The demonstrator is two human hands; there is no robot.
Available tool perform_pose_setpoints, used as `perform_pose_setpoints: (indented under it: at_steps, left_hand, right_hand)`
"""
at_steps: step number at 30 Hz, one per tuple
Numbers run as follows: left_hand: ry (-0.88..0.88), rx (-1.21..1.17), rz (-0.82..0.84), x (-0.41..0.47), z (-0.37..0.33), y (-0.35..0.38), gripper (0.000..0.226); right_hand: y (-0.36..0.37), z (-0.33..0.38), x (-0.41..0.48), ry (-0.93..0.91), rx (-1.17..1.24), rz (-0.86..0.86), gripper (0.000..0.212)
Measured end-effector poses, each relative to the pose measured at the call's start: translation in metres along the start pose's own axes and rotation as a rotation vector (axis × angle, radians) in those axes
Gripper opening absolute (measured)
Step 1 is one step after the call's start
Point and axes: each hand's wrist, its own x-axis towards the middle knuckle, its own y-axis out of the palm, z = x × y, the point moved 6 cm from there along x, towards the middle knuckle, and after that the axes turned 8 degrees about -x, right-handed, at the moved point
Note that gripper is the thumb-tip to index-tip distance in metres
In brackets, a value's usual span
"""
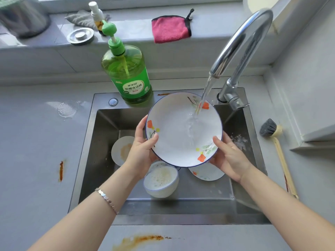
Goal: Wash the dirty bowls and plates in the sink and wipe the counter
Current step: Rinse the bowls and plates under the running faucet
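- The plate (183,129) is held above the sink (101,142), tilted toward the person, with the stream (205,93) from the tap (243,42) striking its upper right face and running down.
- The left hand (143,151) grips the plate's left rim, thumb laid on the inner face and fingers curled behind, out of sight.
- The right hand (228,160) grips the lower right rim the same way, thumb on top and fingers underneath.
- The plate looks like glazed ceramic: stiff, fairly heavy for its width, and likely to chip or break if it drops onto the steel or the crockery below.
- Wet glaze will probably be slick, so two opposite rim grips with the thumbs over the lip seem the safest hold. One hand alone would risk a slip.
- Down in the sink lie a bowl (160,180) with pale residue, a stained dish (121,151) to its left, and a second plate (206,173) partly hidden under the held one.
- The soap bottle (128,73) stands at the sink's back edge, and a brush (270,128) lies to the sink's right.
- Orange-brown stains (143,239) mark the counter (36,142) in front of and to the left of the sink, not yet wiped.
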Motion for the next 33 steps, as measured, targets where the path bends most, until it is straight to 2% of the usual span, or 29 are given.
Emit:
perform_pose_setpoints:
  at_steps: [3, 5, 7, 12, 16, 20, 26, 27, 33]
  left_hand:
    - [-0.112, -0.076, -0.020, 0.009, 0.015, -0.005, 0.048]
    - [-0.198, -0.002, -0.039, 0.012, 0.025, -0.007, 0.043]
    - [-0.300, 0.157, -0.037, 0.012, 0.035, -0.012, 0.036]
    - [-0.409, 0.750, -0.091, 0.009, 0.046, -0.047, 0.033]
    - [-0.407, 0.928, -0.129, 0.005, 0.049, -0.062, 0.033]
    - [-0.426, 0.977, -0.101, 0.002, 0.058, -0.067, 0.027]
    - [-0.529, 1.027, -0.111, -0.002, 0.070, -0.081, 0.023]
    - [-0.530, 1.037, -0.119, -0.002, 0.071, -0.083, 0.024]
    - [-0.487, 1.097, -0.120, 0.003, 0.077, -0.092, 0.027]
  right_hand:
    - [-0.004, 0.020, -0.002, -0.090, -0.116, -0.044, 0.087]
    - [-0.008, 0.033, -0.004, -0.139, -0.216, -0.111, 0.071]
    - [-0.015, 0.044, -0.007, -0.165, -0.377, -0.221, 0.048]
    - [-0.013, 0.056, -0.007, -0.195, -0.814, -0.262, 0.050]
    - [-0.004, 0.051, -0.006, -0.152, -1.175, -0.234, 0.047]
    - [-0.028, 0.037, -0.012, -0.001, -1.174, -0.275, 0.047]
    - [-0.094, 0.016, -0.023, 0.113, -1.217, -0.481, 0.048]
    - [-0.102, 0.009, -0.022, 0.121, -1.180, -0.517, 0.048]
    - [-0.123, -0.062, 0.004, 0.212, -0.581, -0.651, 0.048]
